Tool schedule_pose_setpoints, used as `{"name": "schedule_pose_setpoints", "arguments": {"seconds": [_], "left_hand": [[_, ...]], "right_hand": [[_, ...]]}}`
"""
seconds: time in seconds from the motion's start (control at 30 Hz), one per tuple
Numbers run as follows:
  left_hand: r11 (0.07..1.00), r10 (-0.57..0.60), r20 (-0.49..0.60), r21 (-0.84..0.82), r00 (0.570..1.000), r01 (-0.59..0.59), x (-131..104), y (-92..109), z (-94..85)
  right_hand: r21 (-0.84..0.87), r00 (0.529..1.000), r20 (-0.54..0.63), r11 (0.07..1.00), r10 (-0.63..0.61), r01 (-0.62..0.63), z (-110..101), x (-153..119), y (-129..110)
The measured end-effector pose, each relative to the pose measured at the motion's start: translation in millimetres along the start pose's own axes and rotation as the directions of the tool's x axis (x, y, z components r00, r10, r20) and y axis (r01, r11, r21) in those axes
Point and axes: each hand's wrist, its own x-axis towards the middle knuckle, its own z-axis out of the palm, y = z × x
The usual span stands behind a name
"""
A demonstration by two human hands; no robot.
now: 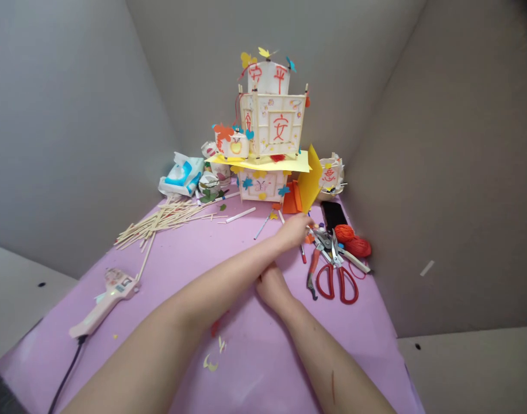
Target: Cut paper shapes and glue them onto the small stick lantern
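Fingers partly hidden, our left hand point(295, 231) reaches beside the tools while our right hand point(272, 286) curls beneath the left forearm; we cannot tell how far either opens or whether it holds anything. Across our purple tabletop point(181, 259), the tiered paper structure point(274, 123) stands at the back, with the pink glue gun point(103, 307) at left. Near our left fingertips at right lie red-handled scissors point(349, 287), pliers point(314, 267), a dark phone point(333, 215), red yarn point(358, 247) and a red-tipped pen point(303, 255).
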Motion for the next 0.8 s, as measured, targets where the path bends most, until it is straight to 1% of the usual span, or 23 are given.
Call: {"name": "schedule_pose_setpoints", "arguments": {"seconds": [0.03,0.07,0.17,0.2,0.27,0.37,0.43,0.5,0.57,0.6,0.63,0.7,0.77,0.8], "left_hand": [[0.989,-0.147,-0.061,0.018,0.987,0.149,0,-16,-5.4],[0.974,-0.221,-0.099,0.033,0.970,0.225,0,-32,-11.7],[0.931,-0.353,-0.141,0.047,0.925,0.363,-4,-74,-27.6],[0.918,-0.384,-0.148,0.040,0.911,0.394,-5,-84,-30.2],[0.900,-0.429,-0.148,0.014,0.891,0.436,-9,-97,-31.7],[0.889,-0.458,-0.098,-0.048,0.883,0.456,-14,-105,-30.4],[0.888,-0.455,-0.046,-0.101,0.889,0.449,-16,-107,-30.6],[0.883,-0.449,-0.016,-0.155,0.893,0.442,-18,-108,-32.3],[0.872,-0.460,-0.024,-0.199,0.888,0.446,-21,-110,-34.9],[0.864,-0.473,-0.038,-0.214,0.880,0.456,-22,-110,-36.4],[0.854,-0.492,-0.055,-0.223,0.869,0.470,-25,-109,-37.7],[0.835,-0.533,-0.099,-0.221,0.840,0.504,-31,-107,-39.6],[0.824,-0.558,-0.136,-0.201,0.818,0.529,-40,-103,-39.5],[0.824,-0.561,-0.143,-0.189,0.815,0.534,-44,-100,-38.6]], "right_hand": [[-0.008,1.000,0.009,1.000,-0.004,0.004,-1,0,-1],[-0.017,1.000,0.017,1.000,-0.007,0.007,-2,0,-2],[-0.019,1.000,0.023,1.000,-0.015,0.015,-3,-2,-5],[-0.012,1.000,0.016,1.000,-0.015,0.015,-2,-3,-6],[0.007,1.000,0.004,1.000,-0.010,0.010,-1,-5,-6],[0.035,0.998,-0.050,0.999,0.027,-0.025,-6,-2,-5],[0.021,0.989,-0.129,0.998,0.069,-0.067,-16,10,-2],[-0.048,0.974,-0.207,0.993,0.097,-0.109,-32,32,3],[-0.185,0.972,-0.217,0.973,0.094,-0.135,-49,62,11],[-0.276,0.976,-0.195,0.950,0.095,-0.147,-55,78,17],[-0.377,0.984,-0.139,0.913,0.113,-0.158,-60,93,22],[-0.548,0.986,0.026,0.827,0.165,-0.123,-64,118,32],[-0.625,0.967,0.158,0.778,0.202,-0.060,-64,132,38],[-0.639,0.958,0.197,0.769,0.207,-0.034,-63,135,40]]}}
